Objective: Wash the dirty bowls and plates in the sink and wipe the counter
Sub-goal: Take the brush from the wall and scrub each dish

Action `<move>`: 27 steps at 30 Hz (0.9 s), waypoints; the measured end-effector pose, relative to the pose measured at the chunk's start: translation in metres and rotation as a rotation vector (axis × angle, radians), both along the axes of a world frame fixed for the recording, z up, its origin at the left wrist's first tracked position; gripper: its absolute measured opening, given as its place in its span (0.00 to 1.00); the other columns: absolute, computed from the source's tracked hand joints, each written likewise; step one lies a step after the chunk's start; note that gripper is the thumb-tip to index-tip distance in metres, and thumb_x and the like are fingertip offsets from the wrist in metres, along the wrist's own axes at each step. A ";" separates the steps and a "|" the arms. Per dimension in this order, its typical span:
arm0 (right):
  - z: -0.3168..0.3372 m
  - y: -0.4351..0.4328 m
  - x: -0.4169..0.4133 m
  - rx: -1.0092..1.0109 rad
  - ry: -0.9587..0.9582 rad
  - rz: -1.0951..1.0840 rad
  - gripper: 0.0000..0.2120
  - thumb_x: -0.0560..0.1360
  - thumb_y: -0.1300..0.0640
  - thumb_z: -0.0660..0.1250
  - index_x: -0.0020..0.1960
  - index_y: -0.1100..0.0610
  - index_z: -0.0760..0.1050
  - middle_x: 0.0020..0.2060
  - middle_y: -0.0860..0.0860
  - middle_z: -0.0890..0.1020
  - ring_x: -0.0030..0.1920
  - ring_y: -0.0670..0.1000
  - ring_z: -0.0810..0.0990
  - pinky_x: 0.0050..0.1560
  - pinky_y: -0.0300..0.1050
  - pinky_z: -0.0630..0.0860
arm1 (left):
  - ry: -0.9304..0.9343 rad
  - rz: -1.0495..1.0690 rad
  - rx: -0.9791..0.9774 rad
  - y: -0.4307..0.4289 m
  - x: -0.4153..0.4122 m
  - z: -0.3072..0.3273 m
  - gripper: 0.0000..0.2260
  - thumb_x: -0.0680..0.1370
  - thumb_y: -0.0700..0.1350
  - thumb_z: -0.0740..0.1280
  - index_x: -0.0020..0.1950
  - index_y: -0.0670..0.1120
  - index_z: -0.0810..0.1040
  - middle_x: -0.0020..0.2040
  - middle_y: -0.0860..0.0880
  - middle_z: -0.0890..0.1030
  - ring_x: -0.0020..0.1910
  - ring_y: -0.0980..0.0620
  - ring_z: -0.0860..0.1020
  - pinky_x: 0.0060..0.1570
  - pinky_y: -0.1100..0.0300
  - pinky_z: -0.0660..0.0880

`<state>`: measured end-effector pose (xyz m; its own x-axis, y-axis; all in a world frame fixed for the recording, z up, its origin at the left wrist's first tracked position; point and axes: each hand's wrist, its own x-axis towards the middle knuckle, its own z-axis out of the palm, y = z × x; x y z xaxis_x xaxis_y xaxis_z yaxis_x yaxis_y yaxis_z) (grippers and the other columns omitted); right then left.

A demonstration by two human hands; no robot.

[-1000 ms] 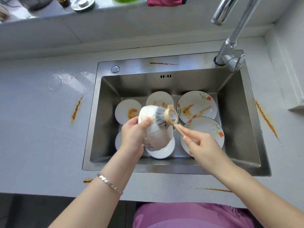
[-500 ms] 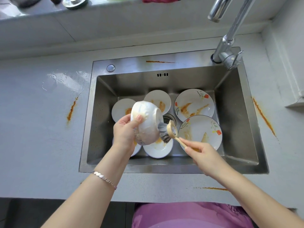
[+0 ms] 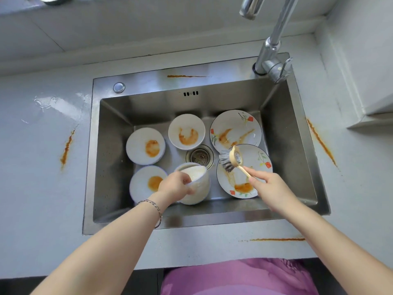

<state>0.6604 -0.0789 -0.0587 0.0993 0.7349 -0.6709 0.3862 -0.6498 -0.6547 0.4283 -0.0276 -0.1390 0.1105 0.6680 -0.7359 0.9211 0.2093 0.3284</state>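
Observation:
A steel sink (image 3: 282, 133) holds dirty dishes. My left hand (image 3: 175, 187) grips the rim of a white bowl (image 3: 198, 186), low at the sink's front, its opening tilted toward the drain (image 3: 199, 156). My right hand (image 3: 270, 188) pinches the wooden handle of a dish brush (image 3: 230, 159), whose grey bristles hang over a flowered plate (image 3: 253, 165) with orange sauce. A second flowered plate (image 3: 235, 129) lies behind it. Three small white dishes with orange stains lie at back centre (image 3: 186, 131), left (image 3: 145, 145) and front left (image 3: 146, 182).
The faucet (image 3: 272, 52) rises at the sink's back right corner. Orange streaks mark the grey counter at left (image 3: 67, 149), at right (image 3: 321, 142), at the front edge (image 3: 276, 239) and on the sink's back ledge (image 3: 185, 76). A wet patch (image 3: 49, 103) lies on the left counter.
My left hand lowered the bowl into the sink's front and turned its opening upward. The brush left the bowl and moved right, over the near flowered plate.

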 end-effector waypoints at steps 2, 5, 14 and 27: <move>-0.005 0.002 0.000 -0.012 -0.017 0.021 0.17 0.79 0.58 0.58 0.66 0.47 0.72 0.58 0.49 0.79 0.55 0.47 0.75 0.51 0.37 0.66 | -0.002 0.000 0.002 -0.006 -0.002 -0.009 0.06 0.71 0.46 0.71 0.36 0.53 0.76 0.40 0.52 0.79 0.45 0.48 0.77 0.41 0.59 0.70; -0.012 0.005 -0.002 -0.033 -0.020 0.031 0.17 0.79 0.58 0.58 0.65 0.45 0.73 0.60 0.48 0.78 0.57 0.46 0.74 0.55 0.38 0.66 | -0.060 0.022 -0.006 -0.013 -0.003 -0.021 0.09 0.71 0.43 0.70 0.32 0.53 0.74 0.36 0.53 0.77 0.41 0.51 0.74 0.39 0.61 0.69; -0.023 0.025 -0.004 -0.065 -0.027 0.064 0.17 0.79 0.57 0.58 0.65 0.43 0.72 0.46 0.43 0.80 0.41 0.40 0.73 0.44 0.34 0.67 | -0.227 0.157 -0.178 -0.010 -0.004 -0.042 0.06 0.70 0.45 0.72 0.35 0.51 0.77 0.35 0.54 0.78 0.39 0.53 0.75 0.40 0.63 0.71; -0.057 0.085 -0.017 -0.074 -0.033 0.066 0.18 0.79 0.57 0.58 0.60 0.35 0.71 0.23 0.45 0.57 0.26 0.47 0.56 0.25 0.35 0.56 | -0.582 1.253 -0.169 0.100 -0.005 -0.108 0.29 0.78 0.41 0.64 0.76 0.48 0.54 0.65 0.39 0.72 0.58 0.37 0.77 0.56 0.47 0.75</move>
